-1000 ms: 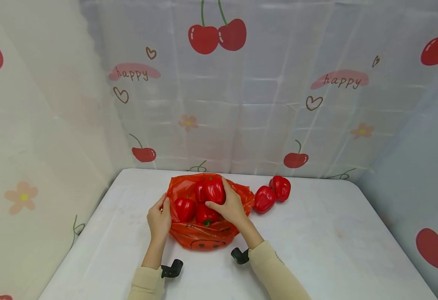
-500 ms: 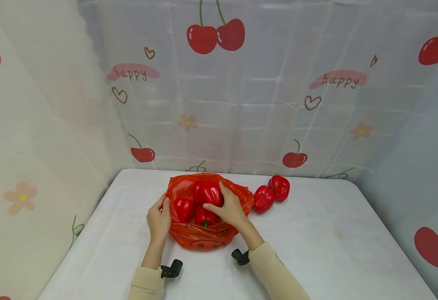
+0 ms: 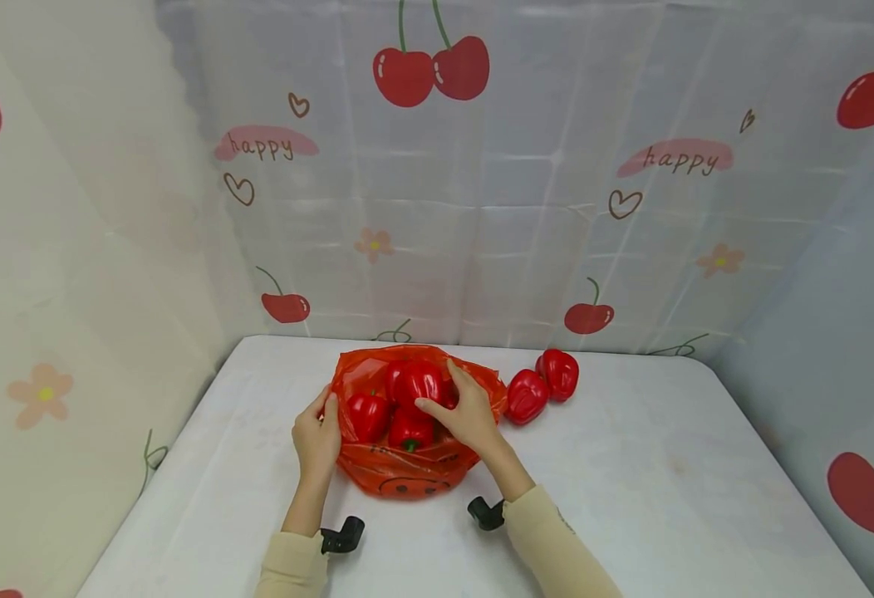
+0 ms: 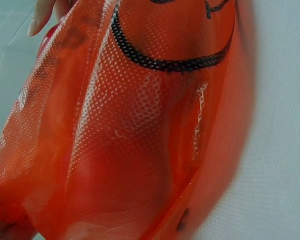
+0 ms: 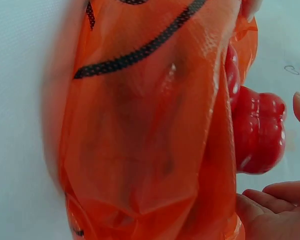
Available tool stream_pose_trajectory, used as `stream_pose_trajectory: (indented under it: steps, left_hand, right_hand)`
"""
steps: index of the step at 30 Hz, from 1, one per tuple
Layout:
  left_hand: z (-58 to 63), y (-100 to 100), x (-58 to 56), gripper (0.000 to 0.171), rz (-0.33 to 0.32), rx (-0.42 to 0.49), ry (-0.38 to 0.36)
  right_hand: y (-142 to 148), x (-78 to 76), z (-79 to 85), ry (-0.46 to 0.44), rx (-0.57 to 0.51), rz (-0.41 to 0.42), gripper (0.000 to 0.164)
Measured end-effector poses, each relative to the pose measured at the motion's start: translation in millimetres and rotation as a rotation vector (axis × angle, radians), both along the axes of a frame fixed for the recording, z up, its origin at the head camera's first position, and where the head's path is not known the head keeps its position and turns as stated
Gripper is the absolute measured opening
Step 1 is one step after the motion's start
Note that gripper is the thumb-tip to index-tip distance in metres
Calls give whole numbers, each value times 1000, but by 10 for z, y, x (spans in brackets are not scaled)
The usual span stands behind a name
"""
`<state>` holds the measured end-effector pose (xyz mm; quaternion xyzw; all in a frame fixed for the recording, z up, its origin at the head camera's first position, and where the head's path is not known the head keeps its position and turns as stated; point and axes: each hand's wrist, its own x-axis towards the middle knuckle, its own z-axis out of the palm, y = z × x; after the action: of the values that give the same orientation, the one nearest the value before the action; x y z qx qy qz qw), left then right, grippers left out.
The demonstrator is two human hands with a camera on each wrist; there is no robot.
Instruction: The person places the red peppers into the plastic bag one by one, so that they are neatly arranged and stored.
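An orange-red plastic bag (image 3: 395, 477) with a black printed face stands with its mouth spread, several glossy red bell peppers inside. One bell pepper (image 3: 419, 382) lies on top of the others in the mouth. My left hand (image 3: 317, 436) pinches the bag's left rim between thumb and fingers. Beside the top pepper is my right hand (image 3: 470, 413), thumb and fingers spread. In the right wrist view a gap shows between that hand's thumb and the pepper (image 5: 260, 132). Bag plastic fills most of the left wrist view.
Two more red bell peppers, a nearer one (image 3: 527, 396) and a farther one (image 3: 557, 374), lie against each other just right of the bag. The white table (image 3: 631, 498) ends at a cherry-printed curtain (image 3: 482, 249) behind.
The top pepper shifted slightly left and settled onto the others. My right hand's fingers loosened from it and drew back to the right. The left hand stays on the rim.
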<state>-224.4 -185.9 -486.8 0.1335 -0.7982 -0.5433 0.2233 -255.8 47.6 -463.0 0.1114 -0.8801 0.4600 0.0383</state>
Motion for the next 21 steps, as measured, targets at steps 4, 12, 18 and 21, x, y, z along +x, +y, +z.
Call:
stream_pose_trajectory:
  steps: [4, 12, 18, 21]
  left_hand:
    - [-9, 0, 0, 38, -8, 8, -2]
    - [-17, 2, -2, 38, -7, 14, -11]
    - [-20, 6, -1, 38, -8, 14, -13]
    - [-19, 10, -1, 38, -9, 14, -16]
  right_hand:
    - [50, 12, 5, 21, -7, -4, 89]
    - [198, 13, 80, 94, -112, 38, 83]
    - [423, -65, 182, 187, -245, 6, 75]
    - [585, -133, 226, 245, -270, -63, 74]
